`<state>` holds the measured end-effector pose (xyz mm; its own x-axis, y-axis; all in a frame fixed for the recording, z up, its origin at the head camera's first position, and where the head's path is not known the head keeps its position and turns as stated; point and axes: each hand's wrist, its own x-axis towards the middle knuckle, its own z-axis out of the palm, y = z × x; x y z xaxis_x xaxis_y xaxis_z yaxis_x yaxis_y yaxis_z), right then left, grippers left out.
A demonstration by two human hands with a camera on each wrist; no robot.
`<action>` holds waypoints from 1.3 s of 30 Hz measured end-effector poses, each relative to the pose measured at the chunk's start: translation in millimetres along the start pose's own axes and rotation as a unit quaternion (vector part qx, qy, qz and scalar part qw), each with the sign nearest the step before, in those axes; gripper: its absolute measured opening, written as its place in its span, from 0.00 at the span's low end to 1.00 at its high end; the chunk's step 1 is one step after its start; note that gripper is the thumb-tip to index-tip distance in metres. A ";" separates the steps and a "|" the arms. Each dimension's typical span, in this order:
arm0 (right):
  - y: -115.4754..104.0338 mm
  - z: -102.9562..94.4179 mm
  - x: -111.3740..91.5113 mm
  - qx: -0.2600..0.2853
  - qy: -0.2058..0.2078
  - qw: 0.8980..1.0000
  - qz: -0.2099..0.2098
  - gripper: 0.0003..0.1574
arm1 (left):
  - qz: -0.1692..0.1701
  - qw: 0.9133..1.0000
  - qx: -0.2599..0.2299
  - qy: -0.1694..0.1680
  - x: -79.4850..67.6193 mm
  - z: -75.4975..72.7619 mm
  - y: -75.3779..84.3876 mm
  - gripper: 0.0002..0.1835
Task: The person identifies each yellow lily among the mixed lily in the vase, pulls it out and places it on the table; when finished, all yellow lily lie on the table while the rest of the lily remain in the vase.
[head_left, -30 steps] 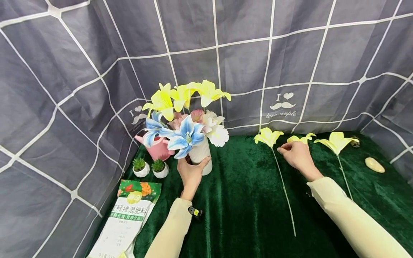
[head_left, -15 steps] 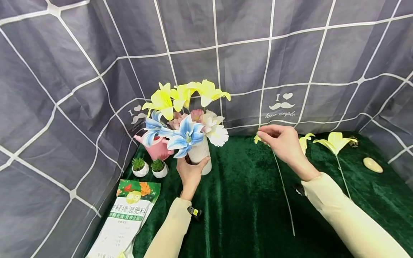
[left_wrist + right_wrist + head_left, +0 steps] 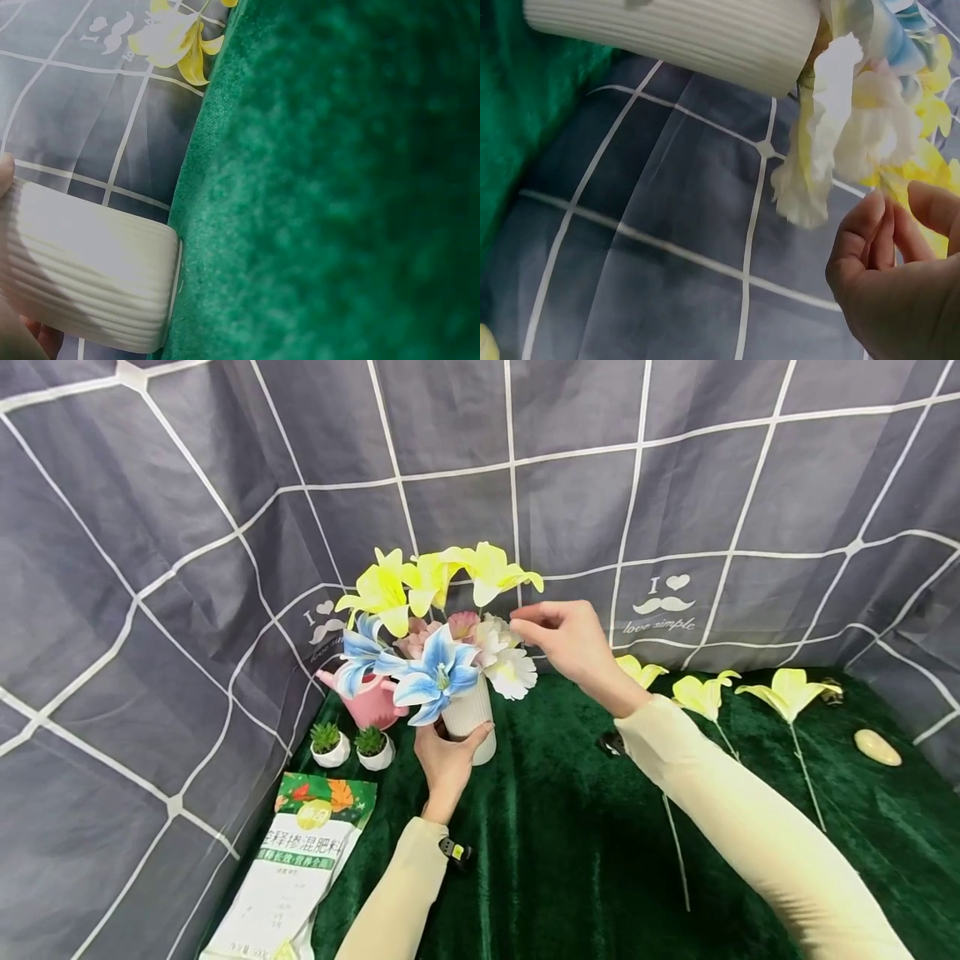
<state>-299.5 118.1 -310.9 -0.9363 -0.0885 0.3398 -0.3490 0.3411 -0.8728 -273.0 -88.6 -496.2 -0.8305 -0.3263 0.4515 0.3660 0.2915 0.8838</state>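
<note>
The right hand (image 3: 573, 642) has left the loose lilies (image 3: 789, 695) at right for the mid-frame white flowers (image 3: 513, 672), fingers' hold unclear, bringing both hands near the vase (image 3: 467, 715) the left hand (image 3: 446, 765) grips.

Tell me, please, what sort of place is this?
Probably a small indoor set for flower displays: a grey curtain hangs behind and beside a green cloth, where a vase of flowers stands.
</note>
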 end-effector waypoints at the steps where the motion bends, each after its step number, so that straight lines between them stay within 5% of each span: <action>1: -2.1 3.6 4.9 -0.001 0.001 1.000 0.003 0.14 | -0.001 1.000 -0.002 0.000 0.3 0.0 0.1 0.47; 9: -7.5 25.3 32.6 -0.001 -0.005 1.000 0.021 0.10 | -0.001 1.000 0.002 -0.002 0.5 0.9 -0.7 0.47; 19: -7.3 35.5 39.6 -0.025 -0.022 0.999 0.021 0.11 | 0.006 1.000 0.005 0.002 0.8 1.5 -2.4 0.46; 26: -8.8 34.7 35.8 -0.022 0.011 1.000 0.009 0.09 | 0.003 1.000 0.014 0.004 0.4 1.3 -2.6 0.46; 34: -13.1 25.5 31.2 -0.034 0.038 0.999 -0.016 0.19 | 0.005 1.000 0.017 0.005 0.2 1.3 -2.1 0.46; 39: -14.8 19.8 29.0 -0.020 0.064 0.997 -0.026 0.14 | 0.007 1.000 0.018 0.006 0.0 1.1 -1.7 0.46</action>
<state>-322.3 92.0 -295.1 -0.9038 0.0130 0.4277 -0.3920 0.3758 -0.8397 -274.1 -88.1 -497.8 -0.8199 -0.3325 0.4661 0.3624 0.3288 0.8721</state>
